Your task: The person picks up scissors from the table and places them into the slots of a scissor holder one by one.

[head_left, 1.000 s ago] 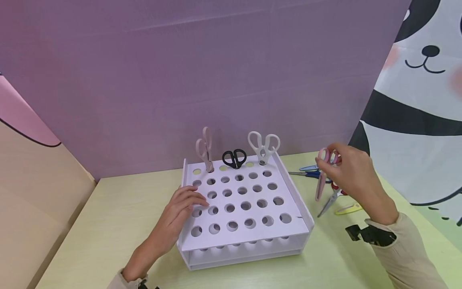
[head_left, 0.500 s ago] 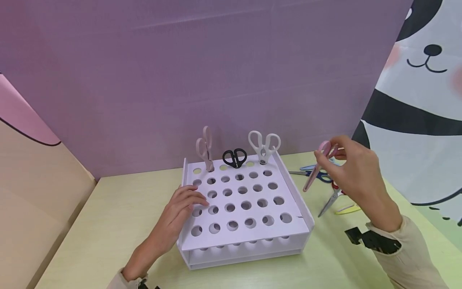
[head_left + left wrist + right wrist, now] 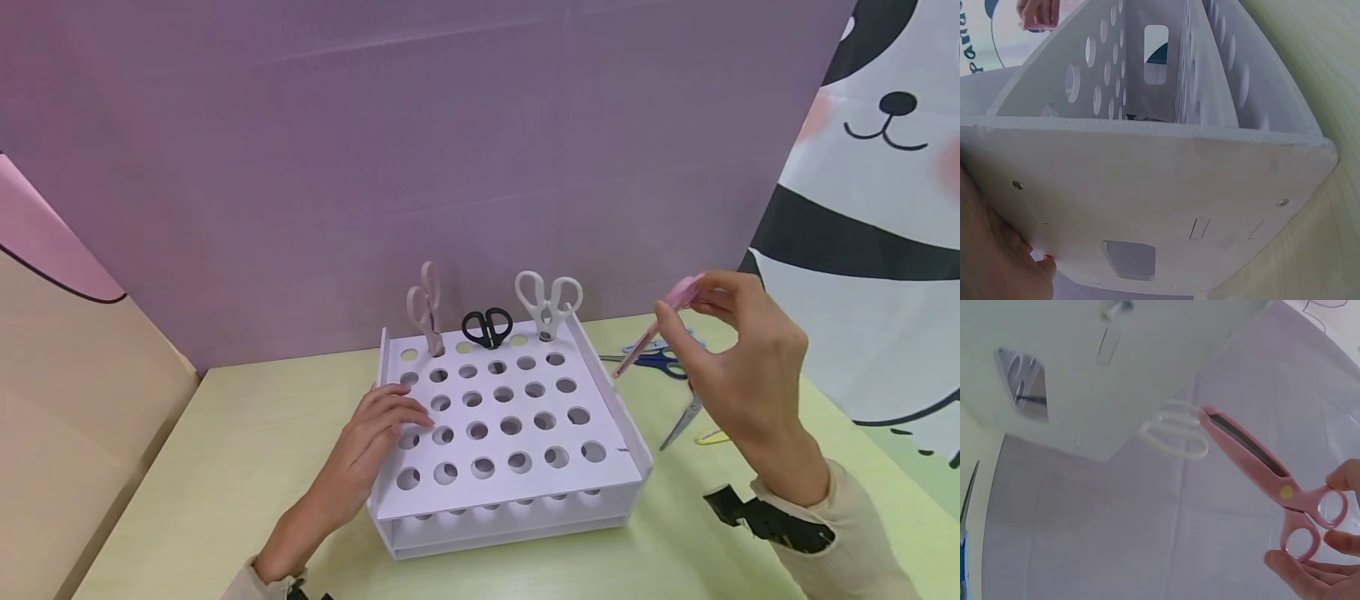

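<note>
In the head view my right hand (image 3: 746,358) pinches pink scissors (image 3: 660,325) by the handle loops, blades pointing down and left toward the right wall of a white holed rack (image 3: 495,458). The right wrist view shows the same scissors (image 3: 1254,456) closed, thumb and fingers at their loops. My left hand (image 3: 375,442) rests over the rack's left wall, its fingers lying on the top panel. Along the back row of holes stand pale pink scissors (image 3: 426,308), small black scissors (image 3: 487,328) and white scissors (image 3: 548,304), handles up.
On the table right of the rack lie blue-handled scissors (image 3: 660,362), scissors with bare metal blades (image 3: 681,423) and a yellow pair (image 3: 712,437), partly hidden by my right hand. A light blue item (image 3: 648,346) lies behind them. A purple backdrop (image 3: 480,167) closes off the table's back.
My right hand has lifted slightly and the pink scissors have tilted, their tips swinging left toward the rack's right wall. The left hand and the rack have stayed put.
</note>
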The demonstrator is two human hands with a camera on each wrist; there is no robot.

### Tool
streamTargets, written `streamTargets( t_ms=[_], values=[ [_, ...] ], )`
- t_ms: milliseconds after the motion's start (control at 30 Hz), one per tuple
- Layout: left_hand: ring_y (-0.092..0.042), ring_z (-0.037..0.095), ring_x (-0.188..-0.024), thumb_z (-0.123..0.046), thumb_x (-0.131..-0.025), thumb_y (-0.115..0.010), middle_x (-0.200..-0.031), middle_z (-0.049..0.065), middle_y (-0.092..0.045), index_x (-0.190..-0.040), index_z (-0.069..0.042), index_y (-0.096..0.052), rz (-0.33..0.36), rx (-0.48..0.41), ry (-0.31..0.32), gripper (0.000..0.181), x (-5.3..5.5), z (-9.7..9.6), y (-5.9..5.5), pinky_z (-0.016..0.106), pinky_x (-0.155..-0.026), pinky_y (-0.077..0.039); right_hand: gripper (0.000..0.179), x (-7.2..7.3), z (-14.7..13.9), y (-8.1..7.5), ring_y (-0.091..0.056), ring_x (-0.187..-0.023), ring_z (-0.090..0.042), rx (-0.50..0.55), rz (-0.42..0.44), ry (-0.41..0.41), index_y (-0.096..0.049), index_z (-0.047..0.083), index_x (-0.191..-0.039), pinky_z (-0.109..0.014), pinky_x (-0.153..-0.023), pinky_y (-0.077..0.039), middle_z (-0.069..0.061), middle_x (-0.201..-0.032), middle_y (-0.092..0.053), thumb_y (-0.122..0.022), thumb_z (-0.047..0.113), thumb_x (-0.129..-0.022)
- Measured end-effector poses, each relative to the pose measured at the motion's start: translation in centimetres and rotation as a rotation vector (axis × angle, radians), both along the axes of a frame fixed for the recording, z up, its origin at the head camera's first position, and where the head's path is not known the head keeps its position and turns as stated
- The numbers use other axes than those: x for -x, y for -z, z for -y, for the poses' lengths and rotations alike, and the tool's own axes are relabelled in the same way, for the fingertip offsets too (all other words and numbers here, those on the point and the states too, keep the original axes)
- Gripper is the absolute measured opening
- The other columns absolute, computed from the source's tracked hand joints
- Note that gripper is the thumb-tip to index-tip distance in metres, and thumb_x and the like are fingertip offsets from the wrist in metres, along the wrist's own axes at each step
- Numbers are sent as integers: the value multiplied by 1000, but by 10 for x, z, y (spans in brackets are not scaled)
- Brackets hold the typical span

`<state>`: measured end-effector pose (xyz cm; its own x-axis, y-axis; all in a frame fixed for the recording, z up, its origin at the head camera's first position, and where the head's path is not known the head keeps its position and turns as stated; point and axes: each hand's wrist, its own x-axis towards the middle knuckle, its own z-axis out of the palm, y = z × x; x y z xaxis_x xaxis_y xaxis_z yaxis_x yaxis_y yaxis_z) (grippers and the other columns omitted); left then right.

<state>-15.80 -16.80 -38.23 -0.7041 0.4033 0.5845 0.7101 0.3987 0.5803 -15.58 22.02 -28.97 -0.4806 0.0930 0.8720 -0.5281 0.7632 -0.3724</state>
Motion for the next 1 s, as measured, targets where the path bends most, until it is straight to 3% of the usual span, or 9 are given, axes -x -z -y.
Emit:
streamTargets(
  t_ms=[133, 167, 467, 700, 933, 1000],
  values=[
    [-44, 29, -132, 0, -100, -41, -116, -1, -66, -105, -11, -71, 5, -1, -5, 32, 0, 0, 0, 32, -115, -24, 48, -1, 8, 2, -60, -101, 10, 25, -33, -46, -63, -4, -120, -9, -93, -45, -15, -108, -68, -82, 0, -76],
    [-44, 29, -132, 0, -100, -41, -116, -1, -66, -105, -11, -71, 5, -2, -4, 32, 0, 0, 0, 32, -115, -24, 50, 0, 10, 3, -59, -103, 10, 22, -37, -65, -63, -3, -122, -10, -93, -46, -15, -111, -68, -82, -1, -75],
    [-44, 29, -131, 1, -99, -41, -117, -1, -65, -105, -12, -71, 1, -9, 5, 33, 0, 0, 0, 32, -115, -25, 53, 11, 23, 21, -60, -118, -25, -75, 37, -196, -64, 1, -125, -13, -98, -44, -14, -131, -60, -81, -4, -76],
    [-45, 29, -130, 2, -99, -40, -117, 0, -66, -106, -11, -71, -18, -10, 18, 34, -1, 0, -2, 33, -114, -25, 47, 20, 27, 36, -60, -119, -28, -141, 119, -248, -65, 4, -121, -13, -103, -40, -11, -131, -60, -82, 3, -77],
    [-44, 29, -131, 1, -99, -40, -117, -1, -66, -106, -12, -71, -7, -8, 13, 34, 0, 0, -1, 34, -115, -25, 40, 24, 31, 48, -54, -127, -32, -238, 310, -293, -65, 11, -119, -54, -101, -47, -11, -135, -59, -81, 11, -82],
    [-44, 29, -131, 1, -99, -40, -117, -1, -66, -106, -12, -71, -6, -5, 14, 34, 0, 0, -1, 36, -114, -25, 38, 26, 32, 51, -54, -127, -33, -263, 360, -322, -65, 10, -118, -56, -101, -46, -12, -134, -60, -79, 11, -83]
  ],
)
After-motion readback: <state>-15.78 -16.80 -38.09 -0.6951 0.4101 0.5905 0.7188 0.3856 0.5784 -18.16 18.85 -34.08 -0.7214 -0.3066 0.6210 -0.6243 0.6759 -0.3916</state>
